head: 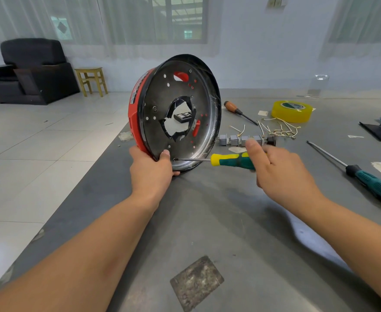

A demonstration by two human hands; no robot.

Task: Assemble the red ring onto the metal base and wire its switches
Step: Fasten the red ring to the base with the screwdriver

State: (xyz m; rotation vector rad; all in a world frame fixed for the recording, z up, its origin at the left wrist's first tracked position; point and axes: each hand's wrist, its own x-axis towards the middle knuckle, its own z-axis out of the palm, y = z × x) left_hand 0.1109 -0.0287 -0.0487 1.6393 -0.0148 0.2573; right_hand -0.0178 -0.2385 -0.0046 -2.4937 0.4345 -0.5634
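- Head view: the grey, scuffed matte worktable (207, 221) carries everything; a worn dark square patch sits near its front edge.
- The round dark metal base with a cut-out centre hole (180, 113) stands tilted on its rim near the table's left edge, its inner face, peppered with small drilled holes, turned toward the camera. The glossy red plastic ring (135, 118) already wraps its far side, red showing through 2 slots, so the fitting looks largely done and screw fastening seems to be the step in hand.
- The left hand (151, 172) grips the lower rim of base and ring, thumb hooked over the edge.
- The right hand (281, 167) grasps the yellow-and-green ribbed-handled screwdriver (232, 160), index finger raised; the thin steel shaft lies level, its tip at a hole low on the base's rim.
- A translucent yellow tape roll (292, 110) rests farther back.
- A teal-handled long screwdriver (365, 177) and a wooden-handled one (239, 111) lie unused.
- The row of 4 or so small grey box-shaped switches (241, 139) sits just behind the base, apart from the ring: not mounted.
- The thin pale bent wires (279, 128) lie in a loose heap, so wiring seems wholly left.
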